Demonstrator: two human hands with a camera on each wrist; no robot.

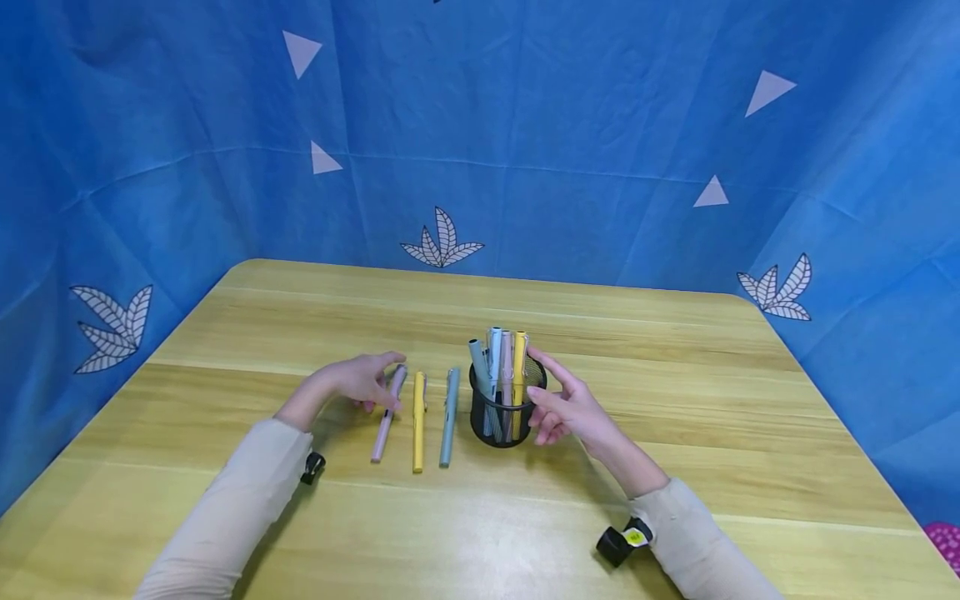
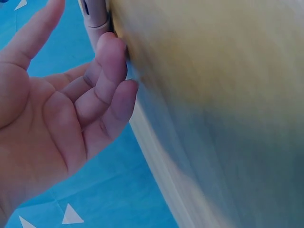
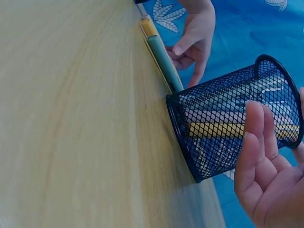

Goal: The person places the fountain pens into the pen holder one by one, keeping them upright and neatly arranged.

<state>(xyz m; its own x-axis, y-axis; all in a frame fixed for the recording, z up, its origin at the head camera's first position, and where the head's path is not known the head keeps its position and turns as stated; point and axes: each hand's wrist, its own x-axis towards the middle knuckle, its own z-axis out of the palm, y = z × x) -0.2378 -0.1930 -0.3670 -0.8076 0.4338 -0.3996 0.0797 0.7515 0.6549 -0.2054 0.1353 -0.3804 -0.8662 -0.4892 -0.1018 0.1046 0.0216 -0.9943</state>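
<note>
A black mesh pen holder (image 1: 501, 412) (image 3: 228, 123) stands on the wooden table (image 1: 675, 375) with several pens upright in it. To its left three pens lie side by side: pink (image 1: 388, 414), yellow (image 1: 418, 421) (image 3: 149, 27) and grey-blue (image 1: 449, 417) (image 3: 164, 61). My left hand (image 1: 378, 377) (image 2: 90, 61) hovers at the far end of the pink pen (image 2: 96, 14), its relaxed fingertips touching it and the thumb held apart. My right hand (image 1: 558, 402) (image 3: 266, 166) sits just right of the holder, fingers loosely bent by the mesh and gripping nothing.
Blue cloth with white leaf and triangle prints (image 1: 525, 125) walls in the table on three sides. Small black wrist devices sit by each sleeve (image 1: 313, 467) (image 1: 622, 543). A pink object (image 1: 947, 542) shows past the table's right front corner.
</note>
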